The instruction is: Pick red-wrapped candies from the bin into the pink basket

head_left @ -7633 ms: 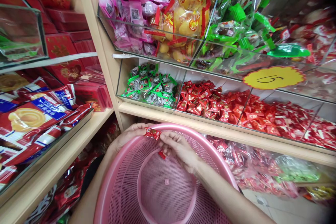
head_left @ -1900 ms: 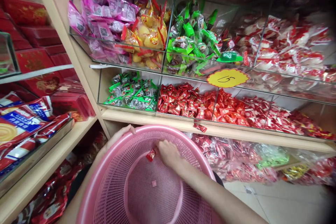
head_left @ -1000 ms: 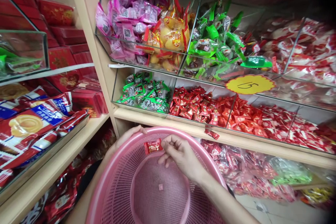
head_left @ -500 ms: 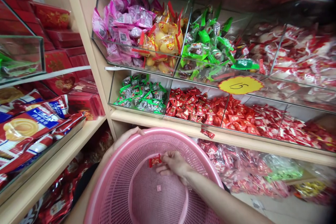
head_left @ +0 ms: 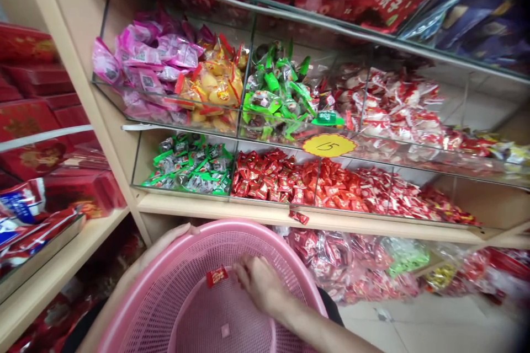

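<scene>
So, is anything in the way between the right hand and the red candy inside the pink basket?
Nothing visible stands between the right hand and the red candy: both are inside the basket, close beside each other. Whether they touch is unclear.

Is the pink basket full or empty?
The pink basket looks nearly empty: only one red candy shows inside, by the right hand. The near end is out of view.

Purple packets (head_left: 144,56) lie beside yellow packets (head_left: 213,84); a yellow tag (head_left: 330,145) reads 15; red boxes (head_left: 28,117) are stacked at the left.
</scene>
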`<state>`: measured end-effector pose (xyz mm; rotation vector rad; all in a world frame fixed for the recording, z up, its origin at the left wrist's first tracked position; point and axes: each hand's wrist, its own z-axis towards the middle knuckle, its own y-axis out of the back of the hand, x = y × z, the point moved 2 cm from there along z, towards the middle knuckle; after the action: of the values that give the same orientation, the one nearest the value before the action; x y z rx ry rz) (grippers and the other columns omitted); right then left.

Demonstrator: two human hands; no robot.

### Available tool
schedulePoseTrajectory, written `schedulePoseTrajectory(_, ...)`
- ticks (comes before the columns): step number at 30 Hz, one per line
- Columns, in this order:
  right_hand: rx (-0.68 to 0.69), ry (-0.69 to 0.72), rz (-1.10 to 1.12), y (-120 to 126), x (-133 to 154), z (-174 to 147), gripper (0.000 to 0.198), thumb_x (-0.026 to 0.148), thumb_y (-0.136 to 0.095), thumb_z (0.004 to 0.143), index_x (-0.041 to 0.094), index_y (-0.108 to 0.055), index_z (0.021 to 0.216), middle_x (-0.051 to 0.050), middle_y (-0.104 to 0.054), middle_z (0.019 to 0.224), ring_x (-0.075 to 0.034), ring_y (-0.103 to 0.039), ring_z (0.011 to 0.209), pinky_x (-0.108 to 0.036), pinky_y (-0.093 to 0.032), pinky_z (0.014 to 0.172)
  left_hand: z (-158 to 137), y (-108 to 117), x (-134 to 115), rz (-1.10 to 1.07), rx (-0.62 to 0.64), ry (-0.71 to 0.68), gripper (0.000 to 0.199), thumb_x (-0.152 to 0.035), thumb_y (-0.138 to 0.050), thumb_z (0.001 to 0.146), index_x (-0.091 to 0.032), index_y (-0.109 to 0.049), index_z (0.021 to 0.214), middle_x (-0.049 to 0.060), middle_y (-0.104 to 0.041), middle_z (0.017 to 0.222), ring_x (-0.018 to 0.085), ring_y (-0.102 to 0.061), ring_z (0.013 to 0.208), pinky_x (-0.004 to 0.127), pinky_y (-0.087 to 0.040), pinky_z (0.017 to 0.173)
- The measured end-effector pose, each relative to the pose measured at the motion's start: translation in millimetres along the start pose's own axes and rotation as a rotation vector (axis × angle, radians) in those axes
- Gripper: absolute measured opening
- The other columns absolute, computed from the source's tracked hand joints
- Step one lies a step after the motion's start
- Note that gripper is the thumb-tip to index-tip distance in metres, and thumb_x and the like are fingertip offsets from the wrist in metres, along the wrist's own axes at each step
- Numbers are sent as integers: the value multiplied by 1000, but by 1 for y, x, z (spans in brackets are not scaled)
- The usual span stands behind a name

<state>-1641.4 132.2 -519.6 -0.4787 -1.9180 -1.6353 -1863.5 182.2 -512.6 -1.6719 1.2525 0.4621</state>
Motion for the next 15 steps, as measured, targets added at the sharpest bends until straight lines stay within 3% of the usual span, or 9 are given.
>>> schedulePoseTrajectory(4, 44, 53, 114, 10, 1, -9, 51, 39, -30, 93, 18, -51, 51, -3, -58, 51, -11, -55, 51, -22, -40, 61, 5, -6, 1, -1, -12, -1, 32, -35, -49, 87, -10, -56, 105, 6, -59, 94, 15, -59, 78, 29, -52, 66)
schedulePoseTrajectory(9, -83, 149, 230, 19, -6, -3, 27, 35, -42, 89, 20, -53, 69, 2, -55, 58, -10, -49, 53, -20, -32, 51, 14, -11, 1, 35, 30, 24, 32, -36, -49, 87, -11, -57, 105, 6, -59, 97, 17, -59, 83, 31, -52, 70)
schedulePoseTrajectory(12, -164, 133, 295, 24, -10, 2, 43, 44, -38, 90, 20, -40, 54, 4, -43, 48, -9, -38, 46, -22, -28, 48, 15, -13, 1, 62, 58, 16, 32, -37, -48, 87, -12, -57, 106, 7, -59, 101, 18, -58, 86, 33, -51, 73)
schedulePoseTrajectory(15, -93, 105, 501, 29, -8, 7, 52, 56, -33, 88, 20, -36, 50, 4, -39, 43, -7, -35, 40, -21, -29, 45, 12, -16, 1, 84, 88, -18, 32, -38, -48, 88, -12, -57, 106, 7, -59, 101, 18, -58, 87, 33, -51, 74)
